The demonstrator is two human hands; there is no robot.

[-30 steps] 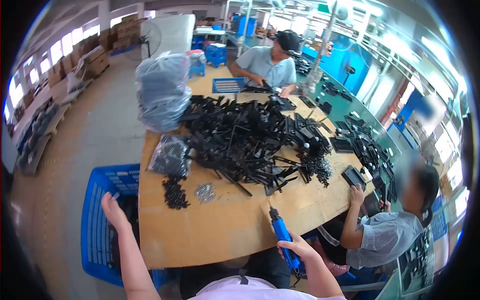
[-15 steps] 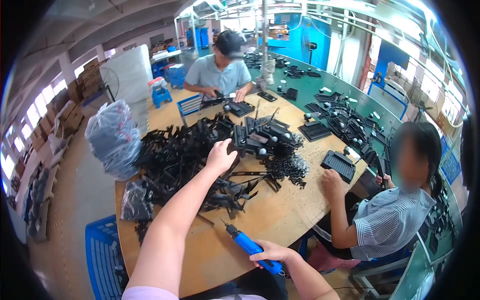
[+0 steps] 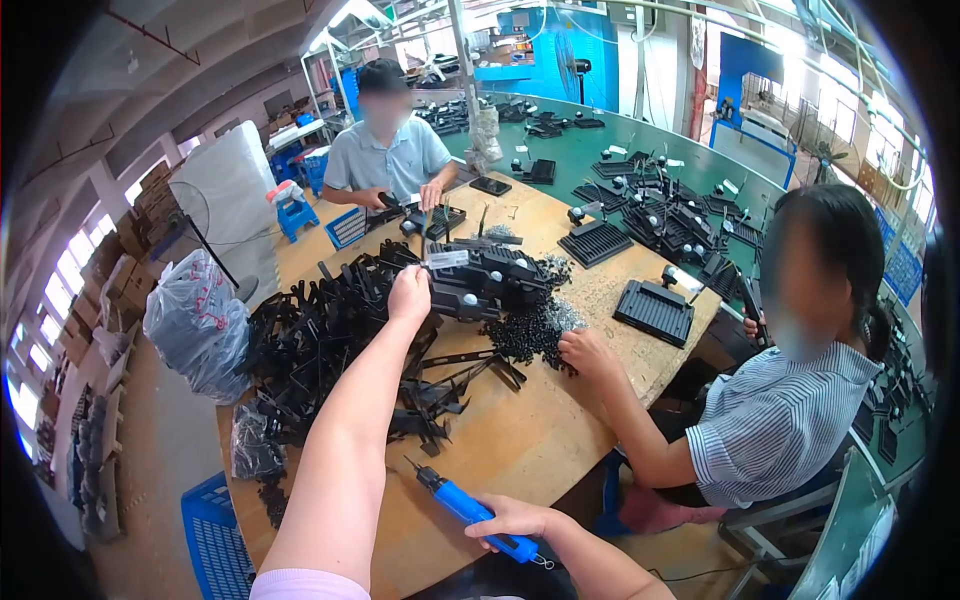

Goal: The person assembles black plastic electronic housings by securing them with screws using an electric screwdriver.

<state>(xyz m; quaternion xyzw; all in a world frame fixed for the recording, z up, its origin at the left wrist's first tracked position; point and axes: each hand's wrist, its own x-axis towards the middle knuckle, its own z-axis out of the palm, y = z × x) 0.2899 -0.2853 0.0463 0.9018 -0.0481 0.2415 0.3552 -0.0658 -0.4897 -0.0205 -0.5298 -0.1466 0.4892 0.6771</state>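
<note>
Blue crate on the floor, low left, beside the worktop. Clear bag of dark parts at the worktop's left edge. Big heap of black brackets covers the left half of the worktop. Left hand reaches far out over the heap, back up, fingers bent down onto the near edge of a black housing at the heap's far side; cannot tell whether the grip is closed. Blue screwdriver low centre, over the worktop's near edge, tip pointing up-left, clear of the brackets. Right hand wrapped tight round its handle. Loose black screws just right of the housing. A co-worker's hand rests at the screws. Black finned panel lies flat further right, near the worktop's edge.
</note>
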